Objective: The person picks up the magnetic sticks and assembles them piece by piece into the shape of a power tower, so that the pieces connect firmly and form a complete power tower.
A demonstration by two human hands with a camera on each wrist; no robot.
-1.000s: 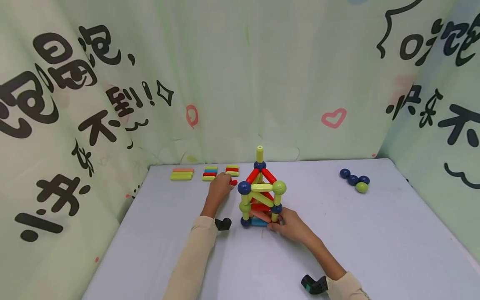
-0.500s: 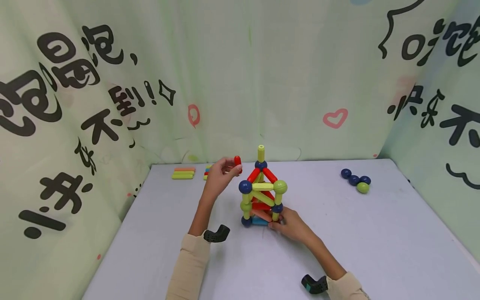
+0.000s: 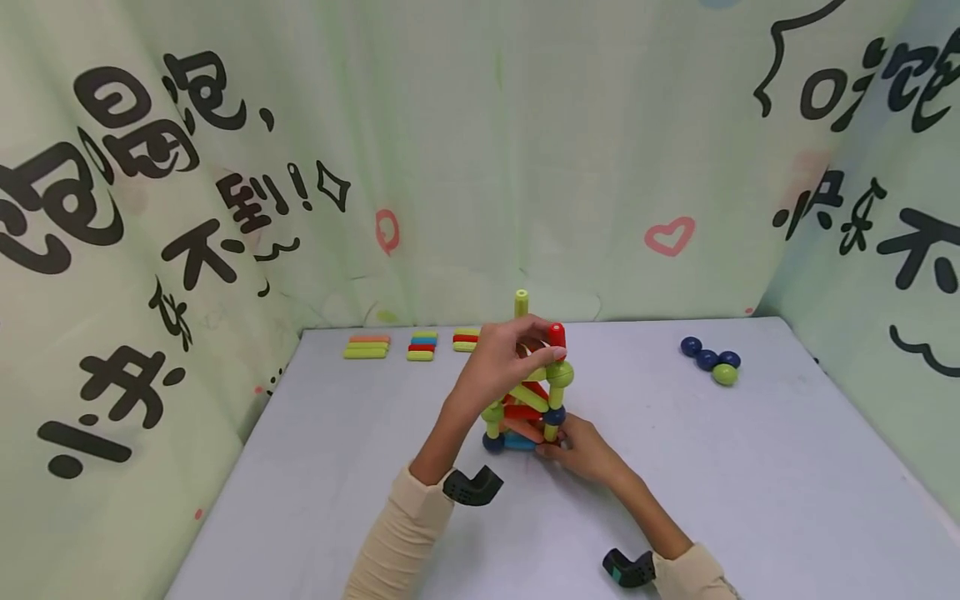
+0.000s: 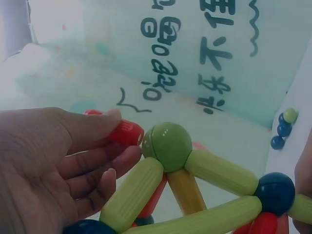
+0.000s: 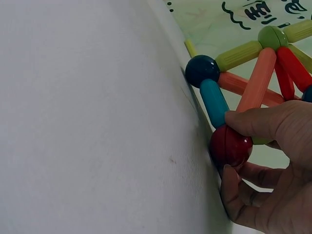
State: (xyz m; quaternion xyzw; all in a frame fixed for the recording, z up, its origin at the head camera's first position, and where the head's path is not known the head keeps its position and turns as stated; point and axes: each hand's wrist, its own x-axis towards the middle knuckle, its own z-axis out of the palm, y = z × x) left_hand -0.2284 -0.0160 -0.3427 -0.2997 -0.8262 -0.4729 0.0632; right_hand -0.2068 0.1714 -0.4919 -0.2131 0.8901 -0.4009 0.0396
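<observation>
A tower of magnetic rods and balls (image 3: 522, 412) stands mid-table, with a yellow-green rod (image 3: 521, 303) upright at its peak. My left hand (image 3: 495, 360) pinches a short red magnetic rod (image 3: 557, 336) between thumb and fingers. In the left wrist view the rod's lower end is right at the green ball (image 4: 170, 146) on the tower's upper right corner. Low on the right side, my right hand (image 3: 588, 452) grips a dark red ball (image 5: 231, 146) at the base, beside a blue rod (image 5: 214, 103). The left hand hides the tower's upper left part.
Three small groups of spare rods lie along the table's back left: one with an orange rod (image 3: 367, 339), one with a blue rod (image 3: 423, 341), one with a red rod (image 3: 465, 338). Several loose balls (image 3: 707, 360) sit at the back right. A printed curtain (image 3: 570, 167) hangs behind.
My left hand has lifted the red rod off the back of the table and brought it right to the tower's upper green ball. The right hand keeps its hold at the base.
</observation>
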